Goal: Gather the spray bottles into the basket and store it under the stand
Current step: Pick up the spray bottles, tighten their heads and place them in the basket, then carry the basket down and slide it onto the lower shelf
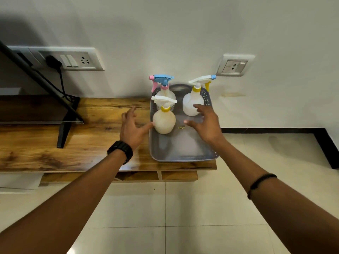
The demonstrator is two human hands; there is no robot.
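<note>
Grey plastic basket sits at the right end of the wooden worktop, centre of frame, and all three spray bottles stand upright inside it: the cream one nearest, the blue-and-pink-topped one behind it, the white one towards the right. Gathering looks finished, I'd say. Left hand is spread open, thumb just touching the cream bottle; right hand is open too, hovering over the basket, holding nothing. Next up: grip both basket sides and lower it level so nothing topples. The space under the stand is barely visible, just two shallow openings below the worktop edge. A small yellowish thing on the basket floor is too small to identify.
</note>
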